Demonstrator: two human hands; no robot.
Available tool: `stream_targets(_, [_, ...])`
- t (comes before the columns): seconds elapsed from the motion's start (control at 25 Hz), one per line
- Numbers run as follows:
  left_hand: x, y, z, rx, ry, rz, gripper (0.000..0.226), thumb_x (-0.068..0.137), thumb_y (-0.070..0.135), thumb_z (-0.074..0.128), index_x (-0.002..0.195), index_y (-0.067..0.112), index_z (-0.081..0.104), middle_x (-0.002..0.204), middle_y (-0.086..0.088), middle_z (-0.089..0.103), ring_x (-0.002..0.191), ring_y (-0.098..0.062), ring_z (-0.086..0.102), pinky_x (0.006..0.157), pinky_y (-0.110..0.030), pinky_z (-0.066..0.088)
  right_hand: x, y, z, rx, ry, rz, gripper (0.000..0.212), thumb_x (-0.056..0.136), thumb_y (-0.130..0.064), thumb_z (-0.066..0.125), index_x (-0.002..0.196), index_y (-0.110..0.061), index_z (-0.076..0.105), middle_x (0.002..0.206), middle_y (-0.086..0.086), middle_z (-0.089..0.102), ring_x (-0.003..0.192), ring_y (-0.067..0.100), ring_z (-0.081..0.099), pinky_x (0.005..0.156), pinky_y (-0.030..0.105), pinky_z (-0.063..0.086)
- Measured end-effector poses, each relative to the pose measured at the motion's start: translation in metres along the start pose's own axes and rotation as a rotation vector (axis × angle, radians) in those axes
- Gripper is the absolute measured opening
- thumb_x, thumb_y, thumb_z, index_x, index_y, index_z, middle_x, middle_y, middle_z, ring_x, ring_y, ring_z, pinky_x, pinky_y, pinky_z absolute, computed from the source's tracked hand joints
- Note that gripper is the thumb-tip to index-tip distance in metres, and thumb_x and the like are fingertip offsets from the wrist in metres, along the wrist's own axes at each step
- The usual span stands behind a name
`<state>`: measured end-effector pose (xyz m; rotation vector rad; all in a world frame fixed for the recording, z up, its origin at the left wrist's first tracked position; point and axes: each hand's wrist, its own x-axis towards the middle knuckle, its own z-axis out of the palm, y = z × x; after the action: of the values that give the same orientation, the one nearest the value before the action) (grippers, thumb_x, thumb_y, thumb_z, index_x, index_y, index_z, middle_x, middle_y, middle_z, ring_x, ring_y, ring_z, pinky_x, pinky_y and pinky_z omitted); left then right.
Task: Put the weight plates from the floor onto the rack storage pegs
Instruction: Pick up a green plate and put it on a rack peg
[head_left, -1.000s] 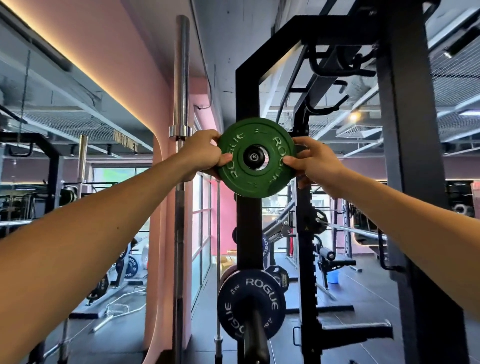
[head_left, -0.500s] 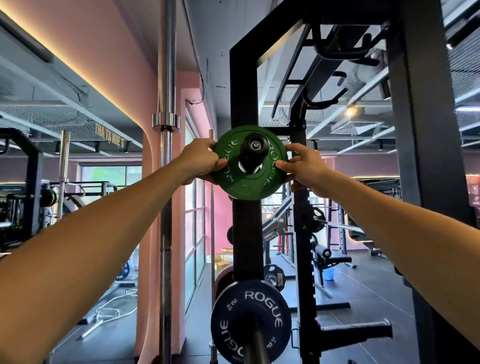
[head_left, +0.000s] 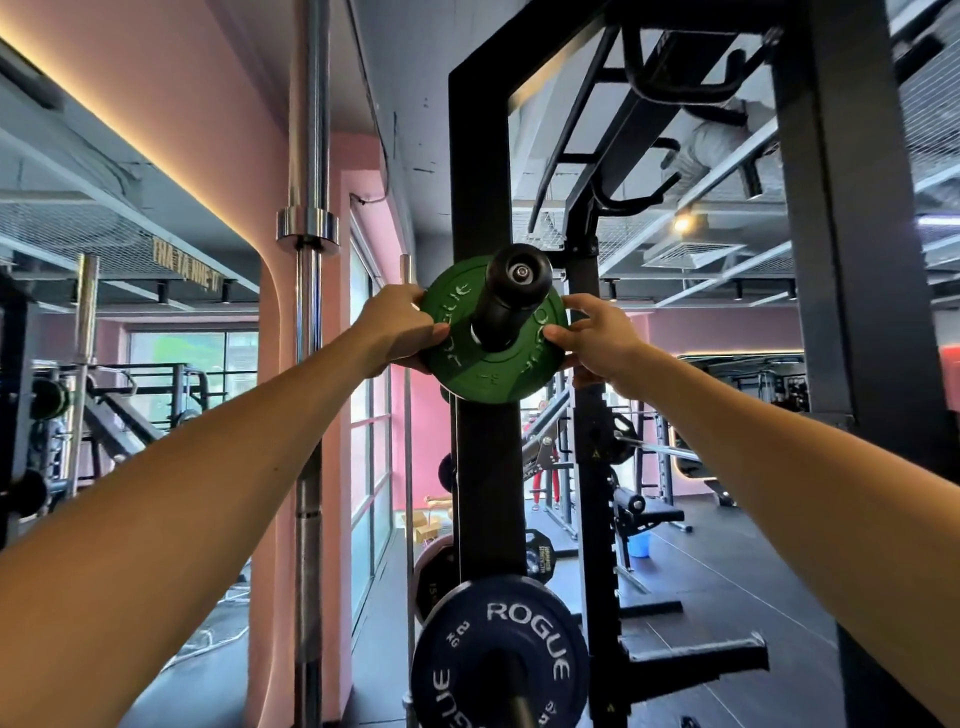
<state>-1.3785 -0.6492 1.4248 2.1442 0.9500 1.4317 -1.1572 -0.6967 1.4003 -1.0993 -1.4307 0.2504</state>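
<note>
My left hand (head_left: 397, 330) and right hand (head_left: 592, 338) grip the round green rubber weight plate (head_left: 483, 371) by its rim, threaded on the black storage peg (head_left: 506, 299) — letting go before it seats against the black steel upright (head_left: 478, 171) risks it sliding off.

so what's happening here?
A person is racking a green plate on an upper storage peg of the black rack. The left hand and right hand grip its opposite edges. The peg already sticks out through the plate's centre hole. A dark Rogue plate hangs on a lower peg.
</note>
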Motion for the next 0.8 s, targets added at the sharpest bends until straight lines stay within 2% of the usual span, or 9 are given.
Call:
stream_targets(0.12, [-0.001,-0.003,0.000,-0.026,0.013,0.000,0.036,0.088,0.001,0.066,0.122,0.003,0.054,0.107,-0.017,0.061,0.079,-0.032,0.067,0.057,-0.035,0.060,0.000,0.000,0.002,0.020,0.008,0.021,0.040,0.093,-0.012,0.060,0.131,-0.017,0.048,0.092,0.006,0.067,0.066,0.019,0.066,0.043,0.028,0.050])
stream_targets(0.2, [-0.007,-0.007,0.003,-0.019,0.049,0.001,0.037,0.089,0.007,0.067,0.124,0.004,0.054,0.106,-0.018,0.063,0.071,-0.030,0.067,0.053,-0.031,0.060,-0.003,0.000,0.004,0.052,0.030,0.036,0.039,0.093,-0.012,0.061,0.130,-0.014,0.049,0.092,0.006,0.066,0.069,0.021,0.067,0.046,0.030,0.055])
stream_targets(0.32, [-0.025,-0.025,0.013,-0.014,0.026,-0.053,0.041,0.086,0.022,0.074,0.118,0.004,0.055,0.100,-0.020,0.069,0.069,-0.032,0.070,0.061,-0.037,0.062,-0.017,0.010,0.005,0.044,0.070,0.064,0.044,0.090,-0.018,0.065,0.131,-0.012,0.051,0.101,0.011,0.067,0.080,0.025,0.068,0.056,0.036,0.060])
stream_targets(0.4, [-0.044,-0.041,0.026,0.085,-0.036,-0.079,0.046,0.081,0.036,0.077,0.112,0.008,0.057,0.096,-0.016,0.071,0.073,-0.027,0.072,0.065,-0.034,0.061,-0.033,0.024,0.004,-0.056,0.060,0.066,0.042,0.089,-0.025,0.067,0.127,-0.015,0.053,0.104,0.009,0.065,0.083,0.021,0.066,0.061,0.036,0.061])
stream_targets(0.48, [-0.065,-0.055,0.041,0.236,-0.103,-0.042,0.047,0.078,0.047,0.076,0.109,0.016,0.058,0.093,-0.008,0.070,0.076,-0.020,0.070,0.062,-0.027,0.055,-0.054,0.041,0.003,-0.198,-0.002,0.049,0.040,0.087,-0.033,0.069,0.122,-0.021,0.056,0.103,0.005,0.065,0.086,0.019,0.065,0.067,0.033,0.059])
stream_targets(0.6, [-0.094,-0.065,0.062,0.307,-0.236,0.004,0.048,0.078,0.048,0.076,0.114,0.023,0.059,0.101,-0.003,0.066,0.088,-0.019,0.064,0.063,-0.022,0.043,-0.088,0.059,-0.002,-0.359,-0.114,0.069,0.041,0.083,-0.035,0.073,0.120,-0.025,0.058,0.105,0.000,0.064,0.087,0.017,0.063,0.072,0.027,0.053])
stream_targets(0.72, [-0.113,-0.069,0.081,0.363,-0.318,0.040,0.056,0.071,0.053,0.078,0.118,0.029,0.059,0.109,0.001,0.062,0.097,-0.018,0.060,0.074,-0.027,0.042,-0.120,0.069,-0.016,-0.515,-0.163,0.088,0.049,0.080,-0.032,0.076,0.125,-0.024,0.058,0.111,-0.001,0.061,0.091,0.016,0.062,0.073,0.022,0.051])
stream_targets(0.8, [-0.120,-0.063,0.096,0.360,-0.337,0.070,0.057,0.068,0.054,0.081,0.116,0.030,0.060,0.108,0.002,0.062,0.094,-0.016,0.060,0.077,-0.028,0.044,-0.139,0.071,-0.031,-0.604,-0.177,0.103,0.054,0.079,-0.034,0.076,0.128,-0.024,0.056,0.115,0.000,0.060,0.094,0.016,0.060,0.072,0.021,0.050])
